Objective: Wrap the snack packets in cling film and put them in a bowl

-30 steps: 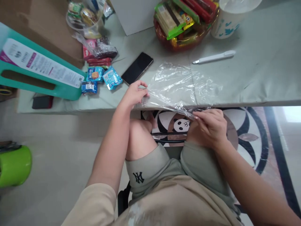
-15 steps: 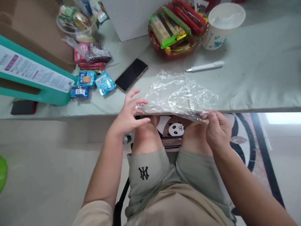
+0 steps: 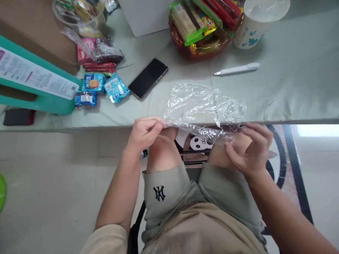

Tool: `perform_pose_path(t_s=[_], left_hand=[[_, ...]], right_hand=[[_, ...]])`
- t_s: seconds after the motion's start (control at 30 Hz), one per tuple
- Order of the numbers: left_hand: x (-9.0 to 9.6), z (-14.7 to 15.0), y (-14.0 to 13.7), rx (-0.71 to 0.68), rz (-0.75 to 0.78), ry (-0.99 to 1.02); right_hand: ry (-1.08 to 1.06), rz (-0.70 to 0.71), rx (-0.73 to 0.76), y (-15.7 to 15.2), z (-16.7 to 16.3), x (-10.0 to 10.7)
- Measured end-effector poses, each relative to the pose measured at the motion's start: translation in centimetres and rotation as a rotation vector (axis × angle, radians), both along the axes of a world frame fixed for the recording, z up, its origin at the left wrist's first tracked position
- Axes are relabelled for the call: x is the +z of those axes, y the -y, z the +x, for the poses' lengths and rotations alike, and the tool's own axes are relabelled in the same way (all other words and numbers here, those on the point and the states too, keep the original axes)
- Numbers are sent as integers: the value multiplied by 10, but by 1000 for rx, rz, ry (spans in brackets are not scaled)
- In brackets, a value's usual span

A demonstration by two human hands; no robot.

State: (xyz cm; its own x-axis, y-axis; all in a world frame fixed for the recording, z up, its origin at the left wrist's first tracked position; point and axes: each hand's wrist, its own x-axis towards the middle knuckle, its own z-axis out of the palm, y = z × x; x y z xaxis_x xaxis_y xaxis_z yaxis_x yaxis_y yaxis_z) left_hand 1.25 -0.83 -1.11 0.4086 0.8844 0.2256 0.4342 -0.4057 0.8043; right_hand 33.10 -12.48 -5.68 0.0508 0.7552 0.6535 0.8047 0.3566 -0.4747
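A crinkled clear plastic bag (image 3: pixel 196 102) lies over the table's front edge, its near side hanging above my knees. My left hand (image 3: pixel 147 132) pinches the bag's left corner between thumb and fingers. At the bag's right end, my right hand (image 3: pixel 251 146) has its thumb and fingers spread apart, close to the plastic. Whether its fingertips touch the film I cannot tell. Beyond the bag, a white utility knife (image 3: pixel 236 69) and a black phone (image 3: pixel 148 78) rest on the tablecloth.
A red bowl (image 3: pixel 185 47) of wrapped snacks and a paper cup (image 3: pixel 249 35) stand at the back. Left are snack packets (image 3: pixel 116 88), a clear tub (image 3: pixel 91 26), a teal plastic object (image 3: pixel 58 107) with a label, and a dark red-edged item (image 3: pixel 18 116).
My left hand has closed from spread fingers onto the bag's left corner. My right hand has opened from its pinch on the bag's right end. The view has shifted slightly.
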Motion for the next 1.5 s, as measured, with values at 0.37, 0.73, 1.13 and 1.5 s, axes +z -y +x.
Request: perform_pose_path(t_s=[0.37,0.73,1.13,1.5], left_hand=[[4,-5,3,28,12,-57],[6,-1,6,20,4,-58],[8,0,2,-1,27,-77],[19,7,1,-23,30,-149]], right_hand=[[66,-36,94,-8,-10,20],[252,-214,79,-12,-42,29],[117,-391,150,-5,-26,40],[219,-348,130,-15,-56,30]])
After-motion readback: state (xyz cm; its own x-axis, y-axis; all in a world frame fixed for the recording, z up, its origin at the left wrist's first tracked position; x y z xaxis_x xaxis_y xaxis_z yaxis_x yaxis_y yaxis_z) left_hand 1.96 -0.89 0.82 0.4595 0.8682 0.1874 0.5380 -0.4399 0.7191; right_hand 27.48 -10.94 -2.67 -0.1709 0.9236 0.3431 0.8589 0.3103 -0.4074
